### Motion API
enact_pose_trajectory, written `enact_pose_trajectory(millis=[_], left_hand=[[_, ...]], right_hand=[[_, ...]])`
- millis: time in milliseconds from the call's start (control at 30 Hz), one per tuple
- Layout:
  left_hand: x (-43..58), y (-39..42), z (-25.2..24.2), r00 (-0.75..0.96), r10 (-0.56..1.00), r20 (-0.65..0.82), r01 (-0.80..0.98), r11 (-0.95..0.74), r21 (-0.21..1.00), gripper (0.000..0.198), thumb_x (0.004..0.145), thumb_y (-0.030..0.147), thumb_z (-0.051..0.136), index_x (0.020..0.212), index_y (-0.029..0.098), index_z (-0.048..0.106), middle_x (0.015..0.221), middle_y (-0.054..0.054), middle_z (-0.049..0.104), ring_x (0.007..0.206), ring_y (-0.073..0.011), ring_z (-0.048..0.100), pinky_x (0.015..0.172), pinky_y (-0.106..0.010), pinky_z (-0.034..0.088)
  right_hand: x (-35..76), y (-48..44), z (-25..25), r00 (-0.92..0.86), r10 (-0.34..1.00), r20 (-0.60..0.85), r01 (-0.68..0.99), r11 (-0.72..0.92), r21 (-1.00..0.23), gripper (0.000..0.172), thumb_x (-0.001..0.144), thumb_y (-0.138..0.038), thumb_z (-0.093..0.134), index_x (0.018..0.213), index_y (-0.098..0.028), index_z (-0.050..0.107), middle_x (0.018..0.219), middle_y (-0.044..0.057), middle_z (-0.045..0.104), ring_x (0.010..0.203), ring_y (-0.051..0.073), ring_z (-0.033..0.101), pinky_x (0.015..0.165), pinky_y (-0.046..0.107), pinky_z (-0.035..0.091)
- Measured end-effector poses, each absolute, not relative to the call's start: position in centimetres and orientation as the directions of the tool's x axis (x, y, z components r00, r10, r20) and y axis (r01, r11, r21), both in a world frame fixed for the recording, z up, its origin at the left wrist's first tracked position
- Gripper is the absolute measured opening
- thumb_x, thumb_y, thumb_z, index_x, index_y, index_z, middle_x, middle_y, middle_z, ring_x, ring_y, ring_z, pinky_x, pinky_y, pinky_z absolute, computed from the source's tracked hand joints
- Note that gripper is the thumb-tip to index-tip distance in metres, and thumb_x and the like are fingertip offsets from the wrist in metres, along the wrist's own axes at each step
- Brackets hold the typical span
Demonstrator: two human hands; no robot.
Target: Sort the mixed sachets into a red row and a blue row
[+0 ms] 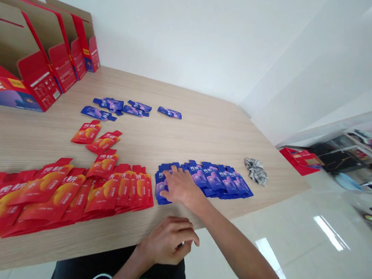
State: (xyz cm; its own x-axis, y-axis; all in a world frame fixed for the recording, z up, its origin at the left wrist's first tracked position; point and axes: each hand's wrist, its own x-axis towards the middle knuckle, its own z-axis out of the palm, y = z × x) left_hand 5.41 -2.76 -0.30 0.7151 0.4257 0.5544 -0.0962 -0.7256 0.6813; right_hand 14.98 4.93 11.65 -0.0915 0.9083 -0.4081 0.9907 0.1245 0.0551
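My right hand (pixel 180 187) lies with fingers spread on the left end of a row of overlapping blue sachets (pixel 213 178). Its fingertips touch the sachets there, without gripping one that I can see. Closer to me, my left hand (pixel 169 240) hovers by the table's front edge, its fingers loosely curled inward and nothing visible in them. To the left stretches a long overlapping row of red sachets (pixel 104 195) with orange fruit printed on them. A red sachet (pixel 104 163) sits on top of that row, and two more red sachets (pixel 87 132) lie just behind it.
Several loose blue sachets (pixel 109 104) are scattered farther back on the wooden table (pixel 200 132). Open red cartons (pixel 37 78) stand at the back left. A crumpled piece of printed paper (pixel 256 171) lies near the right edge. Beyond it are a red box (pixel 300 160) and shelving (pixel 370 153).
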Motion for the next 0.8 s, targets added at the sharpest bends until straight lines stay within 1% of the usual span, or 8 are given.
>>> enact_pose_trajectory(millis=[167,433,567,633,700,733,767,800], left_hand=[[5.5,-3.0,-0.8,0.733,0.421,0.533,-0.066,-0.737,0.672,0.027,0.086,0.004,0.053,0.094,0.023,0.072,0.079,0.001,0.072,0.073,-0.0147,0.068,0.077,-0.027,0.053],[5.3,-3.1,-0.9,0.706,0.424,0.567,-0.097,-0.736,0.671,0.027,0.086,0.005,0.054,0.093,0.023,0.072,0.08,0.002,0.073,0.073,-0.0141,0.069,0.074,-0.026,0.052],[5.5,-3.3,-1.2,0.713,0.413,0.566,-0.082,-0.753,0.652,0.026,0.084,0.004,0.057,0.095,0.024,0.07,0.081,0.002,0.074,0.074,-0.0138,0.069,0.072,-0.026,0.051],[5.0,-3.5,-0.7,0.719,0.389,0.576,-0.053,-0.796,0.604,0.021,0.087,0.007,0.059,0.095,0.024,0.069,0.081,0.002,0.073,0.072,-0.0139,0.068,0.07,-0.027,0.05],[3.2,-3.8,0.7,0.734,0.335,0.591,-0.029,-0.853,0.521,0.011,0.091,0.012,0.063,0.091,0.023,0.065,0.079,0.003,0.071,0.07,-0.0142,0.065,0.067,-0.029,0.048],[1.7,-3.8,1.7,0.745,0.291,0.6,-0.035,-0.881,0.471,0.011,0.094,0.017,0.064,0.086,0.024,0.062,0.076,0.004,0.069,0.069,-0.0146,0.063,0.066,-0.03,0.047],[-0.2,-3.7,2.9,0.752,0.275,0.599,-0.016,-0.901,0.434,0.019,0.097,0.02,0.063,0.08,0.024,0.057,0.073,0.004,0.066,0.067,-0.0145,0.061,0.065,-0.03,0.046],[-2.3,-3.3,4.2,0.745,0.317,0.587,0.043,-0.901,0.432,0.024,0.1,0.02,0.06,0.077,0.024,0.054,0.071,0.004,0.064,0.065,-0.0146,0.058,0.064,-0.031,0.045]], right_hand=[[14.8,4.9,11.8,-0.105,0.909,-0.402,0.989,0.139,0.056,0.06,0.094,-0.038,0.072,0.146,-0.012,0.06,0.153,0.026,0.055,0.135,0.037,0.06,0.11,0.049,0.048],[14.5,5.4,12.2,-0.127,0.896,-0.425,0.984,0.166,0.057,0.058,0.095,-0.038,0.07,0.147,-0.014,0.06,0.154,0.024,0.055,0.137,0.038,0.057,0.112,0.049,0.045],[13.3,8.3,12.7,-0.241,0.923,-0.3,0.968,0.249,-0.014,0.049,0.102,-0.041,0.061,0.143,-0.016,0.062,0.143,0.02,0.064,0.132,0.035,0.06,0.111,0.048,0.046],[11.8,10.9,12.3,-0.296,0.93,-0.218,0.955,0.281,-0.097,0.054,0.104,-0.046,0.058,0.149,-0.016,0.057,0.141,0.019,0.064,0.133,0.034,0.059,0.11,0.046,0.047],[9.9,13.9,11.1,-0.338,0.917,-0.211,0.934,0.301,-0.191,0.068,0.102,-0.052,0.06,0.158,-0.017,0.046,0.147,0.019,0.06,0.137,0.032,0.056,0.11,0.043,0.048],[8.8,15.3,10.3,-0.352,0.908,-0.227,0.926,0.302,-0.228,0.076,0.1,-0.056,0.061,0.162,-0.017,0.04,0.152,0.02,0.056,0.139,0.032,0.054,0.111,0.043,0.048],[7.8,16.6,9.4,-0.356,0.902,-0.245,0.922,0.296,-0.25,0.084,0.098,-0.06,0.063,0.164,-0.017,0.035,0.155,0.021,0.052,0.141,0.033,0.052,0.112,0.043,0.047],[6.9,17.7,8.5,-0.348,0.901,-0.261,0.924,0.282,-0.257,0.089,0.096,-0.063,0.064,0.165,-0.016,0.033,0.158,0.022,0.049,0.144,0.034,0.05,0.113,0.045,0.047]])
